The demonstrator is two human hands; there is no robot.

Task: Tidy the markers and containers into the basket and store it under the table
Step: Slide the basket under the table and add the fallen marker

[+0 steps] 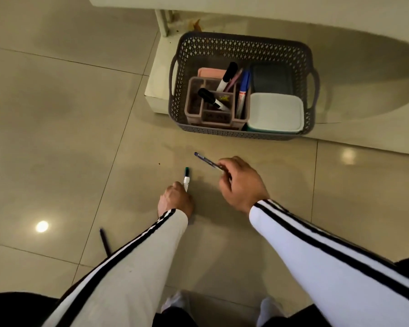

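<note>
The basket (242,50) stands on the floor (57,114), half under the edge of the desk (246,3) and beside its white leg (162,22). It is not yet pushed fully under, probably because some pens were still outside it.

In front of the basket, the person bends low with both hands near the floor. The left hand (175,200) has its grip clamped on a white marker (186,179) with a dark green cap, the cap pointing toward the basket. The right hand (240,182) pinches a blue pen (207,160) by one end, so the other end points to the basket's left corner. I think each hand takes one thing so both can go in together.

Inside the basket, at the left, stands a brown organizer (216,102) with compartments; two black-capped markers (226,76) lean in it. Beside it is a blue marker (243,90). At the right lie a white box (275,112) and behind it a grey box (270,79). A pink lid (210,71) shows behind the organizer.

One dark pen (104,241) lies on the floor, well apart from the basket, left of the left sleeve.
</note>
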